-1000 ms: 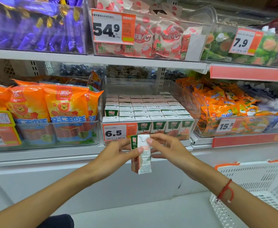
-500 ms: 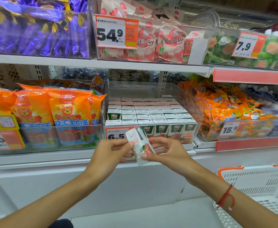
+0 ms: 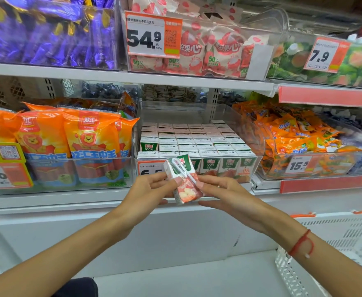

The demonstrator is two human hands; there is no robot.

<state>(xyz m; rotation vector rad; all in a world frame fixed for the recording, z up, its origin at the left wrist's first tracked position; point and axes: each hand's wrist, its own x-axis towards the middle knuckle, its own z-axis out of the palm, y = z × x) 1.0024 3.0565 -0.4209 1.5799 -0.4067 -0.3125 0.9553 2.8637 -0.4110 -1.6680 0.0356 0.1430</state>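
A small juice carton [image 3: 183, 179], green and white on top with red fruit below and a wrapped straw across its face, is held between both hands in front of the middle shelf. My left hand [image 3: 149, 191] pinches its left side. My right hand [image 3: 222, 192] pinches its right side with the fingertips. The carton is tilted, top leaning left. Behind it a clear bin [image 3: 253, 166] holds several rows of the same cartons, with a 6.5 price tag partly hidden by the carton.
Orange sausage packs [image 3: 88, 144] fill the bin to the left. Orange snack packets [image 3: 300, 138] lie in the bin to the right. A white shopping basket [image 3: 334, 243] with orange handles stands at the lower right. An upper shelf [image 3: 133, 77] carries more bins.
The carton has turned in my hands from upright with a side facing me to tilted with its straw face toward me. Both hands have kept hold of it.
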